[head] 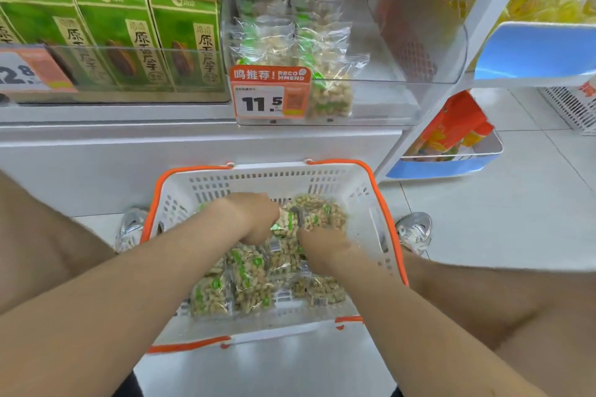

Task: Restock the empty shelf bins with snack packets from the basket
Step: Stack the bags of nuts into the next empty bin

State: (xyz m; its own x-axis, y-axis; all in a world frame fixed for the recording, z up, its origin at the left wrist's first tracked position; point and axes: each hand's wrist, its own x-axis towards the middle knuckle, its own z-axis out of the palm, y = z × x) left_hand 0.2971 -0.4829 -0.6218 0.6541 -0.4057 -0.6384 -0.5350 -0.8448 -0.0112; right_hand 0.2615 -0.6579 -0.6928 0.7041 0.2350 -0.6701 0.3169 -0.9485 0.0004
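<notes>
In the basket [387, 203], my left hand [254, 219] clenched the snack packets [251, 280], while the right hand [322, 245] fingers were buried and unreadable; the packets appeared light, soft and slippery, best gripped across the filled middle.

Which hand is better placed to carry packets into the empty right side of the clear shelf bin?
Probably the right hand: it sits in the basket on the side below the bare half of the clear bin. The left hand, though gripping snack packets, would cross over.
</notes>
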